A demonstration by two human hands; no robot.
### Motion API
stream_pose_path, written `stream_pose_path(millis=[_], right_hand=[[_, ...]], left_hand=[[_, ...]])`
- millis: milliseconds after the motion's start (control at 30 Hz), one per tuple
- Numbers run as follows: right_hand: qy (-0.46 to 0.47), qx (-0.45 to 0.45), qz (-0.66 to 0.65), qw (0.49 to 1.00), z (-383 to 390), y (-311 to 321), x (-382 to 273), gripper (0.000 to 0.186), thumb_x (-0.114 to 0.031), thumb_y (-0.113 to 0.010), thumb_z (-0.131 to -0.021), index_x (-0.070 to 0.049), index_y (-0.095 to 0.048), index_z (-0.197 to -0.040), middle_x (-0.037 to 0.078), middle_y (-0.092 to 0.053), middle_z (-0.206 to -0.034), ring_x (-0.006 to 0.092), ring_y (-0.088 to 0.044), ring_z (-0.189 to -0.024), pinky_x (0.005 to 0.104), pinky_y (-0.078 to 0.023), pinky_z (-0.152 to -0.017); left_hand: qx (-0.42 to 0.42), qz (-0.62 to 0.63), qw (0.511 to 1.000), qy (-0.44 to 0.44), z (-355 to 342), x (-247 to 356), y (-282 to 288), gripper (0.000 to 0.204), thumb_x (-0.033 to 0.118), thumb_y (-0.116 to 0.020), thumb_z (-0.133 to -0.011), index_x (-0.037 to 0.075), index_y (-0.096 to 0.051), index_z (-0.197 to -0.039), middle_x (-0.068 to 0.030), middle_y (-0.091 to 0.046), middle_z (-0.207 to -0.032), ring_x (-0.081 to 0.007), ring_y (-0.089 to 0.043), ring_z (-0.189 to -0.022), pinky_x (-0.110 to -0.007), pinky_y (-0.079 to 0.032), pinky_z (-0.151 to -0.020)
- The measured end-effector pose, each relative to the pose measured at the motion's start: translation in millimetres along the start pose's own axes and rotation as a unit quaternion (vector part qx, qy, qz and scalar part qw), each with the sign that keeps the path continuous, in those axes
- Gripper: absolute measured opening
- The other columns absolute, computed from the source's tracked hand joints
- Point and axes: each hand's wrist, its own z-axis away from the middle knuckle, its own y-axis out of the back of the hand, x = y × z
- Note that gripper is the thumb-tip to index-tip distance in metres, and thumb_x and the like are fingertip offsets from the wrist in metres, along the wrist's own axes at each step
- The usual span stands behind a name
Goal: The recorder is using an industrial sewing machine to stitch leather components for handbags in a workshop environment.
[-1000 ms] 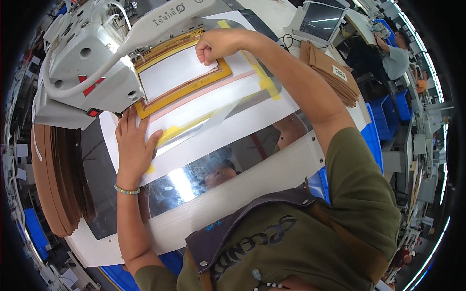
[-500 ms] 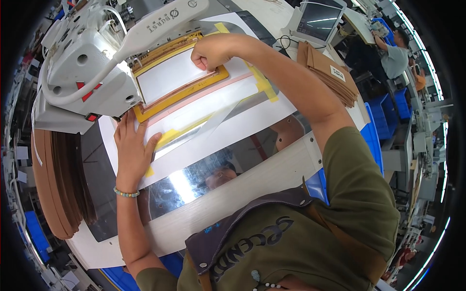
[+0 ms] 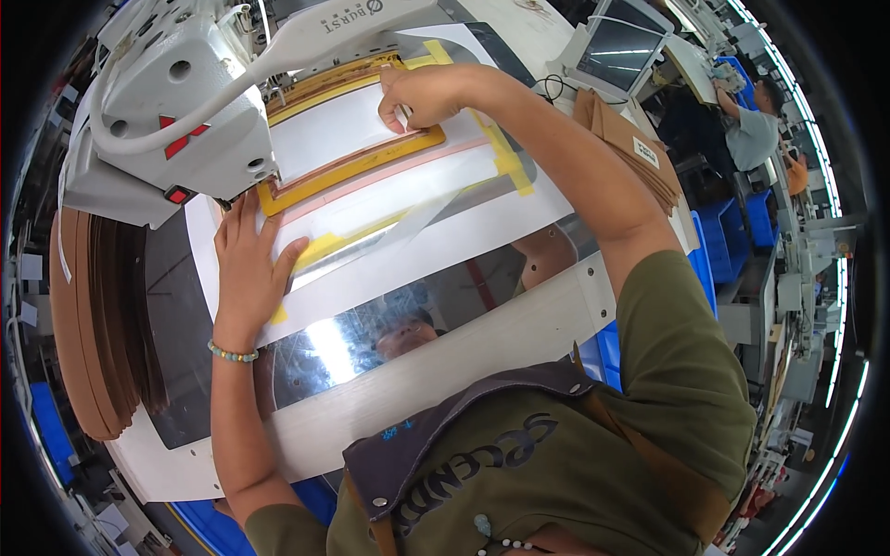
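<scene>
My left hand point(image 3: 248, 264) lies flat with its fingers apart on a white sheet point(image 3: 389, 269), at the near left corner of a yellow frame point(image 3: 362, 171). At that frame's right end my right hand point(image 3: 428, 97) is closed, fingers curled down over the white panel point(image 3: 320, 139) inside. A small white edge shows at its fingertips; what they grip, if anything, I cannot make out. Yellow tape strips point(image 3: 505, 157) and a clear sheet lie around the frame. The head of a grey-white sewing machine point(image 3: 185, 102) stands close beside my left fingers and hides the frame's left end.
Brown sheets are stacked at the left point(image 3: 88, 324), and another brown stack point(image 3: 621, 148) lies at the right. A screen point(image 3: 616, 46) stands behind it. A shiny metal plate point(image 3: 408, 334) covers the near table. Blue bins point(image 3: 728, 241) and a co-worker point(image 3: 749, 120) are farther right.
The view has shifted slightly. My right hand's fingers have loosened a little, and a white edge now shows between them. My left hand keeps its place on the sheet.
</scene>
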Motion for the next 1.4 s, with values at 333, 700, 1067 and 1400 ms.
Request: stream_pose_path(millis=[333, 700, 1067, 1400], right_hand=[[-0.123, 0.037, 0.090, 0.988, -6.8, 0.7, -20.8, 0.028, -0.015, -0.055, -0.097, 0.003, -0.073, -0.109, 0.023, -0.069, -0.120, 0.0378, -0.071, -0.099, 0.0438, -0.055, -0.084], [0.122, 0.012, -0.472, 0.873, -70.3, -23.3, -89.7, 0.026, 0.000, -0.051, -0.100, 0.003, -0.066, -0.120, 0.014, -0.076, -0.117, 0.0180, -0.074, -0.104, 0.0321, -0.060, -0.093], [0.173, 0.373, -0.320, 0.854, -10.6, -55.9, -57.8, 0.023, 0.003, -0.051, -0.091, -0.002, -0.065, -0.108, 0.012, -0.067, -0.132, 0.0249, -0.064, -0.120, 0.0364, -0.053, -0.098], [0.100, 0.531, -0.366, 0.758, 9.8, -86.7, 18.8, 0.019, 0.008, -0.053, -0.097, -0.002, -0.068, -0.101, 0.013, -0.060, -0.141, 0.0185, -0.062, -0.122, 0.0281, -0.053, -0.096]], left_hand=[[0.013, -0.006, 1.000, -0.001, 0.5, 1.1, -4.4, 0.060, 0.045, -0.057, -0.106, 0.003, -0.059, -0.150, -0.0254, -0.037, -0.168, -0.0411, -0.027, -0.158, -0.053, -0.021, -0.127], [0.053, 0.016, 0.998, -0.006, 1.4, 2.0, -5.5, 0.069, 0.047, -0.063, -0.103, 0.000, -0.054, -0.153, -0.0265, -0.041, -0.165, -0.0433, -0.031, -0.156, -0.053, -0.024, -0.126], [0.081, -0.002, 0.996, 0.038, 10.5, -28.1, 29.4, 0.056, 0.040, -0.067, -0.102, -0.006, -0.066, -0.134, -0.0258, -0.064, -0.140, -0.0423, -0.054, -0.139, -0.050, -0.043, -0.115], [0.153, -0.384, 0.869, 0.272, 89.3, -226.0, 131.7, 0.012, 0.006, -0.067, -0.091, 0.004, -0.070, -0.102, -0.0141, -0.072, -0.099, -0.0353, -0.071, -0.099, -0.045, -0.059, -0.083]])
